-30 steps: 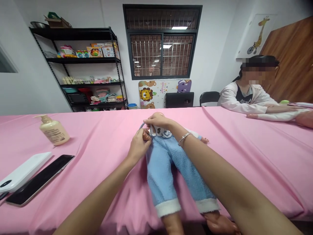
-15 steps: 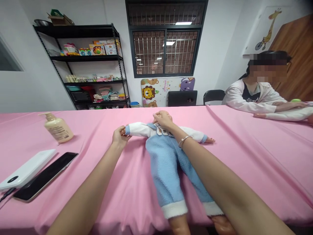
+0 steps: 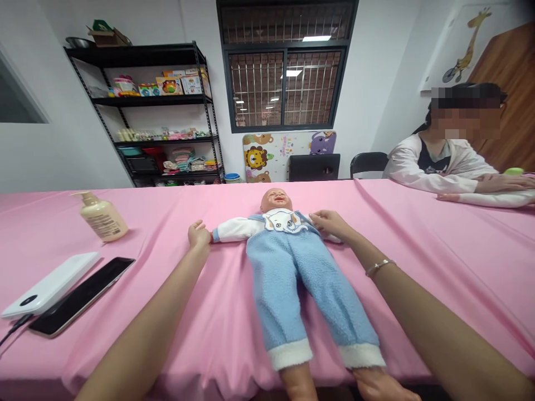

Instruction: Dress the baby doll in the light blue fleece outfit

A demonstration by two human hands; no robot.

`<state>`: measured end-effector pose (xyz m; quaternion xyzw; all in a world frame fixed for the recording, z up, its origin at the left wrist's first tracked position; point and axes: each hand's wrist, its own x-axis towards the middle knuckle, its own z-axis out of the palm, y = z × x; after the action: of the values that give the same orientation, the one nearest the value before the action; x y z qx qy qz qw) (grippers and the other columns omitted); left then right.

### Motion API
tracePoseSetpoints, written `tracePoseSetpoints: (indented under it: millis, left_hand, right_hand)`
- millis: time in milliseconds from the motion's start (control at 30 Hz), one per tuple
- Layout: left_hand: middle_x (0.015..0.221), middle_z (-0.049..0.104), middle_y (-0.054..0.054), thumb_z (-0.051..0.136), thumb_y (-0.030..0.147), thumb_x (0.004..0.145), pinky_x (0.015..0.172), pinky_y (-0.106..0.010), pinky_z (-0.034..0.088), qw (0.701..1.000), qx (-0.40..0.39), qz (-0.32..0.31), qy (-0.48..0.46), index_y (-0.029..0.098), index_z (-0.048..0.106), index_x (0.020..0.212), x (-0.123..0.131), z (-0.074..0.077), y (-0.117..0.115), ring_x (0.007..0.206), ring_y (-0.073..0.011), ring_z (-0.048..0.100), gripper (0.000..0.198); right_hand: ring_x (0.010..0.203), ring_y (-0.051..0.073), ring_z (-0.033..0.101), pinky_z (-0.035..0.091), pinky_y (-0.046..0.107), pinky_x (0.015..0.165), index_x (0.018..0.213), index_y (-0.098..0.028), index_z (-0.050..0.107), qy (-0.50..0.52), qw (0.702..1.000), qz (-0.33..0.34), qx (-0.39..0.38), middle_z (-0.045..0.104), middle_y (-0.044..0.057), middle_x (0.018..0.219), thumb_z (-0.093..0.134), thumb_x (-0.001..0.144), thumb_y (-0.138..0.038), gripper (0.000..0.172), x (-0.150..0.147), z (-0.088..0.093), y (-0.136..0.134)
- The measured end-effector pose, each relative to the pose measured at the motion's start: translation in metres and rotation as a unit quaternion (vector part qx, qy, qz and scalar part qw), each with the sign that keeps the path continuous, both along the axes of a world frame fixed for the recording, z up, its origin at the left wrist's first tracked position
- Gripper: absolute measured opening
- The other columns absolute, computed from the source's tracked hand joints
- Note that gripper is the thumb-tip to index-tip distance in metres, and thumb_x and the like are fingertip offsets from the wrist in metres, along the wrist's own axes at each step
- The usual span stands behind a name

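Head view. Dressed doll [image 3: 288, 253] lies face up on the pink-covered surface [image 3: 167, 217], centred before the person, head away, bare lower legs at the near edge. It wears a blue fleece outfit [image 3: 273, 278] with white cuffs and an elephant-face collar [image 3: 284, 224] lying over the chest.

Left hand [image 3: 199, 235] is at the end of the doll's white sleeve [image 3: 238, 229], at the doll's small hand; that arm lies stretched out sideways. Left grip: fingers curled, but cannot tell whether they hold the doll's hand or only rest against it. Right hand [image 3: 332, 224] is at the opposite shoulder, fingertips by the collar's edge. Right grip: narrow, thumb and fingers close together; cannot tell if fabric is pinched between them.

Step in hand, as judged: handling the doll's arms and straightening clothing at the shoulders. The outfit looks on, so the next move seems to call for light, even work on both sides, with the outstretched arm steadied and the collar left flat.

Well off to the left: pump bottle [image 3: 103, 219], white device [image 3: 52, 285], dark phone [image 3: 83, 298]. Far right: a co-worker [image 3: 443, 161] seated at the surface, with another white-sleeved arm [image 3: 497, 199] lying in front.
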<state>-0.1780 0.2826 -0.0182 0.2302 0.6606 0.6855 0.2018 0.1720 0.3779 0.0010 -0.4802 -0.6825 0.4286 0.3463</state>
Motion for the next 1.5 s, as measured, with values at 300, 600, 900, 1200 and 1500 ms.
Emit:
tracePoseSetpoints:
  millis: [300,600,900,1200,1500]
  left_hand:
    - [0.082,0.059,-0.004,0.039,0.007,0.06,0.077,-0.033,0.046,0.924,0.057,-0.167,0.34,0.016,0.05,0.086,0.047,0.022,-0.018,0.08,-0.019,0.058,0.03]
    - [0.093,0.062,-0.005,0.043,0.013,0.058,0.082,-0.034,0.044,0.856,-0.034,-0.377,0.352,0.015,0.056,0.085,0.075,0.003,-0.019,0.09,-0.0217,0.057,0.031]
    - [0.075,0.056,-0.002,0.046,0.018,0.057,0.072,-0.033,0.043,0.852,-0.062,-0.411,0.319,0.017,0.048,0.071,0.073,0.007,-0.02,0.076,-0.0205,0.053,0.014]
    - [0.092,0.059,-0.006,0.052,0.023,0.069,0.08,-0.035,0.045,0.857,0.018,-0.417,0.304,0.016,0.052,0.088,0.079,0.005,-0.023,0.085,-0.0213,0.054,0.02]
    - [0.074,0.054,0.0,0.048,0.022,0.069,0.069,-0.028,0.042,0.866,0.009,-0.374,0.333,0.017,0.05,0.072,0.074,0.006,-0.021,0.074,-0.0175,0.051,0.007]
  right_hand:
    - [0.064,0.012,0.05,0.038,0.023,0.056,0.078,-0.01,0.061,0.029,0.996,0.09,-0.006,0.058,0.003,0.07,0.064,0.062,-0.061,0.053,0.013,-0.029,-0.021]
    - [0.092,0.018,0.055,0.045,0.027,0.078,0.105,-0.014,0.06,0.13,0.974,0.166,-0.087,0.059,0.01,0.105,0.066,0.069,-0.048,0.05,0.022,-0.02,-0.025]
    - [0.071,0.012,0.051,0.042,0.025,0.067,0.078,-0.011,0.058,0.037,0.975,0.206,-0.075,0.056,0.002,0.076,0.065,0.066,-0.032,0.025,0.032,-0.018,-0.025]
    - [0.086,0.019,0.059,0.048,0.03,0.075,0.098,-0.02,0.059,0.193,0.971,0.113,-0.079,0.062,0.006,0.094,0.066,0.07,-0.042,0.036,-0.005,-0.04,-0.033]
    - [0.096,0.017,0.054,0.049,0.033,0.081,0.11,-0.018,0.054,0.134,0.986,0.092,-0.045,0.054,0.008,0.109,0.049,0.089,-0.037,0.029,-0.019,-0.037,-0.043]
